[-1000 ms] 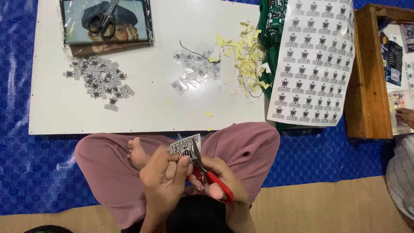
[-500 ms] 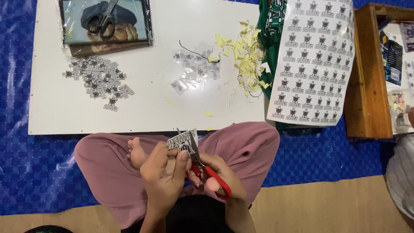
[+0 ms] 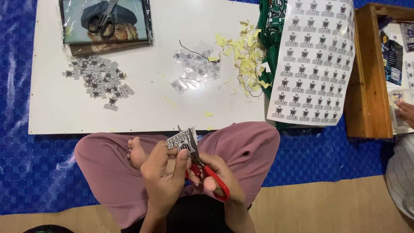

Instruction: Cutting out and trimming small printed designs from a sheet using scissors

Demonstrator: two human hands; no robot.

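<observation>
we sit cross-legged at the near edge of the white tabletop (image 3: 64, 108), knees in pink trousers (image 3: 246, 146) over a blue mat (image 3: 323, 155). our left hand (image 3: 164, 177) pinches a small black-and-white sticker (image 3: 181, 140) between thumb and fingers, holding it up over our lap, just short of the tabletop's near edge. our right hand (image 3: 213, 177) is closed through the handles of red scissors (image 3: 211, 179), whose blades point up into the sticker; how far the blades gape we cannot tell, as the left hand covers them.

near the tabletop's far left corner lies a framed picture (image 3: 108, 23) in clear wrap, with black scissors (image 3: 101, 21) resting on it. just in front of it is a heap of cut stickers (image 3: 97, 80). toward the middle lie clear plastic bits (image 3: 194, 71), and toward the right edge a scatter of yellow scraps (image 3: 243, 56). a sticker sheet (image 3: 310, 64) printed with rows of the same emblem hangs over the right edge, lying on green cloth (image 3: 269, 26). beyond it stands a wooden box (image 3: 366, 73), and another person's hand (image 3: 405, 112) shows at the far right.
</observation>
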